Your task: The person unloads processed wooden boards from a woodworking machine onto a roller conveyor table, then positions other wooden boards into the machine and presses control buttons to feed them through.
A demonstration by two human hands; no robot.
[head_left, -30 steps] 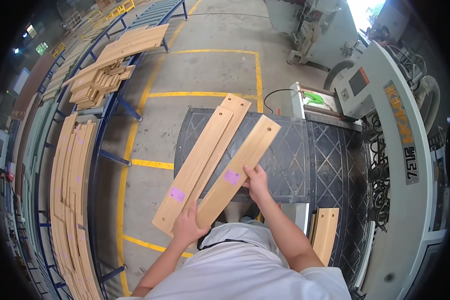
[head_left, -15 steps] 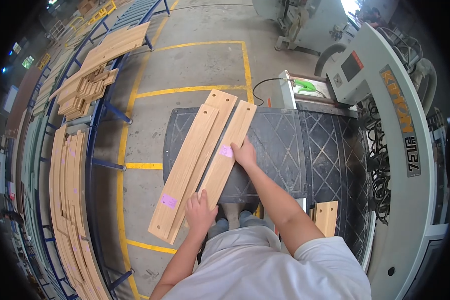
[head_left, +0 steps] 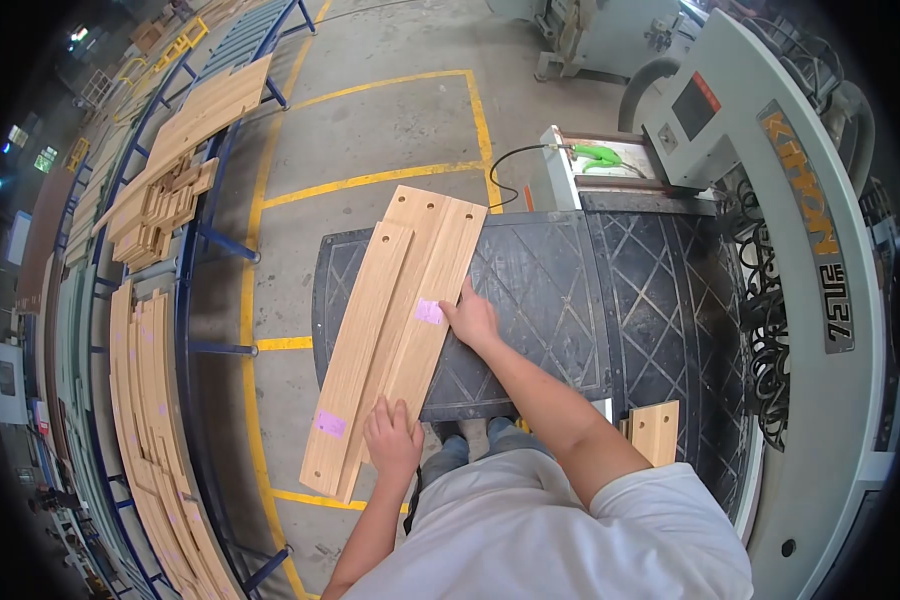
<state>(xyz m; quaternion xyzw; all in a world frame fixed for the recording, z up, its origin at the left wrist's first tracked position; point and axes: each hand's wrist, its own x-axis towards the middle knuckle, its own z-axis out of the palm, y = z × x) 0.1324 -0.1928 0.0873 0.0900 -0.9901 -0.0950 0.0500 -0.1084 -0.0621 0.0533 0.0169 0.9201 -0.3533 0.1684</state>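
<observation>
A pale wooden board [head_left: 444, 274] with a pink label [head_left: 429, 311] lies on the black mat-topped table, its long side up against the neighbouring boards. My right hand [head_left: 472, 318] grips its right edge, thumb on top near the label. Close to its lower end, my left hand [head_left: 393, 437] holds the same board with the fingers over its face; the thumb is hard to see. To the left, a second labelled board [head_left: 355, 350] rests on top of a wider board [head_left: 398, 290], which is partly covered. Drilled holes show at the board ends.
The black ridged tabletop [head_left: 530, 300] reaches right to a large grey machine [head_left: 810, 240] with coiled hoses. A green air gun [head_left: 598, 155] lies on the machine bed. More boards [head_left: 654, 432] stand near my right elbow. Stacked boards [head_left: 150, 400] fill a blue-framed roller conveyor at left.
Both hands have moved the right-hand board leftwards, closing the gap to the boards beside it. The whole view has shifted slightly.
</observation>
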